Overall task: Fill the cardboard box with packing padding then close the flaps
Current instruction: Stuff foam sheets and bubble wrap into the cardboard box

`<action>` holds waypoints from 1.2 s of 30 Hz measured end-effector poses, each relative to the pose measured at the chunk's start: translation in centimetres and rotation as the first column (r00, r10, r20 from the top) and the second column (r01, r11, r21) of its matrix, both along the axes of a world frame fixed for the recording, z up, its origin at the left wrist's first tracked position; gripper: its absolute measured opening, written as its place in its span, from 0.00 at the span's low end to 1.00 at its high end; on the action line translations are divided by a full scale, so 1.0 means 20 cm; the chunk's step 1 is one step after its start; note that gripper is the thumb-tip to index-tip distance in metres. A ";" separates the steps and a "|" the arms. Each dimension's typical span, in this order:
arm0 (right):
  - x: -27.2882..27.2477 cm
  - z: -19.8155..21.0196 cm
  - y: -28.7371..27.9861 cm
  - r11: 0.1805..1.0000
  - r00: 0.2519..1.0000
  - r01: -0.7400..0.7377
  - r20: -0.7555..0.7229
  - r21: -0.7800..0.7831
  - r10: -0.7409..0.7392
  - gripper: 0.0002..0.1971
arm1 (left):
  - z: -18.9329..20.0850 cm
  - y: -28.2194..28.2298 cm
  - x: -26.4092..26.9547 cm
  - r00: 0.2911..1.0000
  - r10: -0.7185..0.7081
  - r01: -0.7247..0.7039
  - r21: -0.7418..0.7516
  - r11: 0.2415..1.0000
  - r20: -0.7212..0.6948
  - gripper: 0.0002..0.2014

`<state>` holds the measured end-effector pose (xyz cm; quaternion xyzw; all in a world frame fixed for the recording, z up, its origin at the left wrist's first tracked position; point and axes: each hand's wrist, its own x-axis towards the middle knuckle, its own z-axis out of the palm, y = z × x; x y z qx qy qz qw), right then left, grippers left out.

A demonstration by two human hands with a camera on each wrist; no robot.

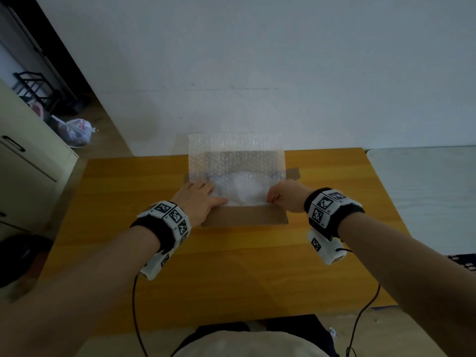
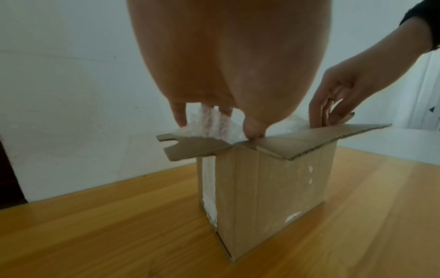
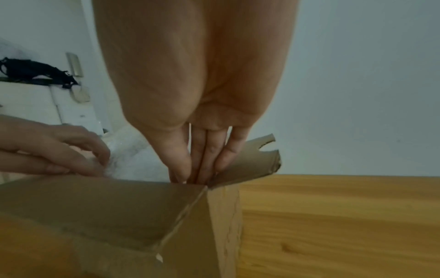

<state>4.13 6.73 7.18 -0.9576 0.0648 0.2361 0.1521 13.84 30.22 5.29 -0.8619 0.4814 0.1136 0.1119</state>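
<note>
Open cardboard box (image 1: 244, 217) on a wooden table (image 1: 128, 181), flaps spread outward, directly under both hands. Left hand (image 1: 199, 199) laid flat at the box's left corner, fingers straight and pressing down on the bubble wrap (image 1: 237, 163), thumb tip on the fold of the near flap (image 2: 297, 144). Right hand (image 1: 286, 195) at the opposite corner, fingers (image 3: 207, 156) straight and close together, tips dipped between the wrap and the right side flap (image 3: 247, 159); nothing visibly gripped. Between the hands, crumpled white padding filling the opening; beyond the fingertips, the far part of the sheet standing upright above the rim. Marker-covered wristbands (image 1: 167, 220) on both wrists.
</note>
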 end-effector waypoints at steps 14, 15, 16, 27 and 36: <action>-0.09 0.03 0.00 0.994 0.992 -0.105 -0.078 -0.038 0.102 0.24 | -0.08 0.03 -0.03 0.990 0.002 -0.001 0.009 1.000 -0.141 0.30; -0.10 0.03 0.02 0.982 0.977 -0.169 -0.141 -0.082 0.157 0.24 | -0.09 0.03 -0.03 0.989 0.007 -0.005 0.015 1.000 -0.148 0.29; -0.11 0.02 0.03 0.966 0.960 -0.229 -0.191 -0.123 0.203 0.25 | -0.09 0.03 -0.03 0.988 0.012 -0.008 0.021 1.000 -0.153 0.28; -0.05 -0.07 0.06 0.950 0.927 -0.247 -0.333 -0.191 0.173 0.26 | -0.11 0.17 -0.05 0.996 0.091 -0.093 -0.158 0.983 -0.023 0.25; -0.06 -0.06 0.09 0.884 0.923 -0.343 -0.287 -0.318 0.255 0.25 | -0.11 0.26 -0.10 0.972 0.197 -0.222 -0.232 0.947 -0.126 0.36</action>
